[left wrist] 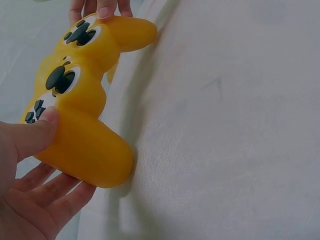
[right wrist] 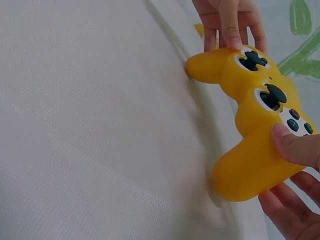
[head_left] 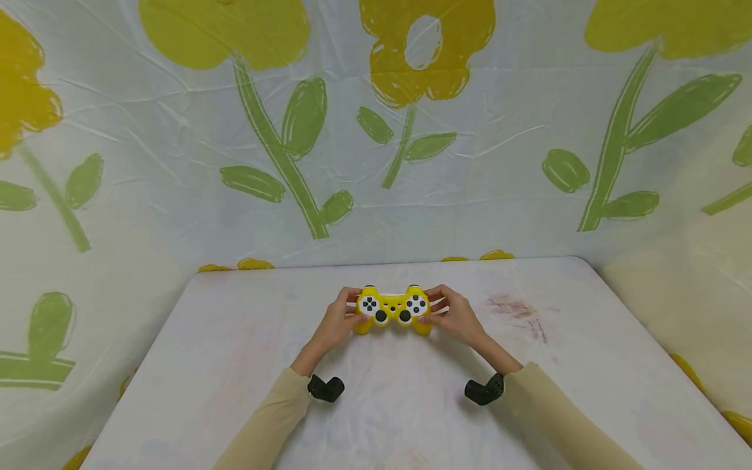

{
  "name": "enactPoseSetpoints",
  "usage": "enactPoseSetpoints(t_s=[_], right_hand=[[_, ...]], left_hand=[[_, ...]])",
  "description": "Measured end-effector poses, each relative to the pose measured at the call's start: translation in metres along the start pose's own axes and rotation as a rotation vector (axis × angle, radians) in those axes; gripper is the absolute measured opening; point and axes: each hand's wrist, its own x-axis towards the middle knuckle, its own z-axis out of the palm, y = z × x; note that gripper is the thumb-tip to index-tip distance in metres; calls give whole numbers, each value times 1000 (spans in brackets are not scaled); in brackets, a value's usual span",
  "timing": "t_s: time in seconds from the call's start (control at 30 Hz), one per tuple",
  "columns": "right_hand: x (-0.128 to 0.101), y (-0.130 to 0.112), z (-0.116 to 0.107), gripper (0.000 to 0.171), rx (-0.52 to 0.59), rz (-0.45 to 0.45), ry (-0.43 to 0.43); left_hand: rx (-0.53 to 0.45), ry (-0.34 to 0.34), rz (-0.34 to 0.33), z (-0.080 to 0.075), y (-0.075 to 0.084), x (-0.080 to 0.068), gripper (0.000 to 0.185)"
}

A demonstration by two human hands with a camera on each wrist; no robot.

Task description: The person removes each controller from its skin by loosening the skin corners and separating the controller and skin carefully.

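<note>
Left wrist view only: controller (left wrist: 82, 125) grips against cloth (left wrist: 225, 125).

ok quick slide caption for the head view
Both hands, left hand and right hand, grip a yellow game controller on a white table.

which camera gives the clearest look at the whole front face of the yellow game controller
The head view: the yellow plastic game controller faces the camera, showing both button pads and both black sticks, held between left hand and right hand. Each wrist view shows it close but edge-on, with the near handle filling the frame.
</note>
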Motion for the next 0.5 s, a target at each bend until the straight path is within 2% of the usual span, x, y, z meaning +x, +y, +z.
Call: enactPoseSetpoints(t_s=[0.3, 0.5], right_hand=[[-1, -1, 1, 49, 5, 13, -4], [-3, 0, 0, 49, 33, -2, -11]], left_hand=[[-18, 9, 18, 0, 0, 1, 48], [-33, 10, -3, 0, 0, 2, 49]])
